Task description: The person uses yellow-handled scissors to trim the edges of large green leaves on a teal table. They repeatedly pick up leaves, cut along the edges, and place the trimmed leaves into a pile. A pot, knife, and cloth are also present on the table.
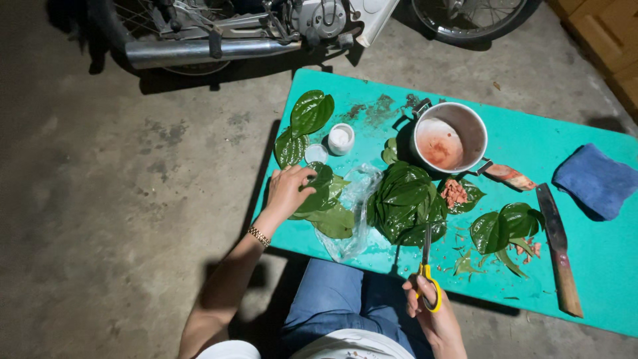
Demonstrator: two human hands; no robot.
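Note:
My left hand (288, 189) rests fingers-down on a small stack of dark green heart-shaped leaves (323, 205) at the near left of a turquoise table (598, 266). My right hand (432, 309) grips yellow-handled scissors (426, 269) at the table's front edge. Their blades point away from me toward a larger heap of leaves (405, 203) in the middle. A clear plastic bag (355, 219) lies between the two leaf piles.
A metal pot (448, 136) with reddish residue stands at the back, with a white jar (341, 138) and its lid (316, 153) to its left. More leaves (508, 223), a cleaver (557, 246) and a blue cloth (596, 179) lie right. A motorbike (266, 30) is parked beyond.

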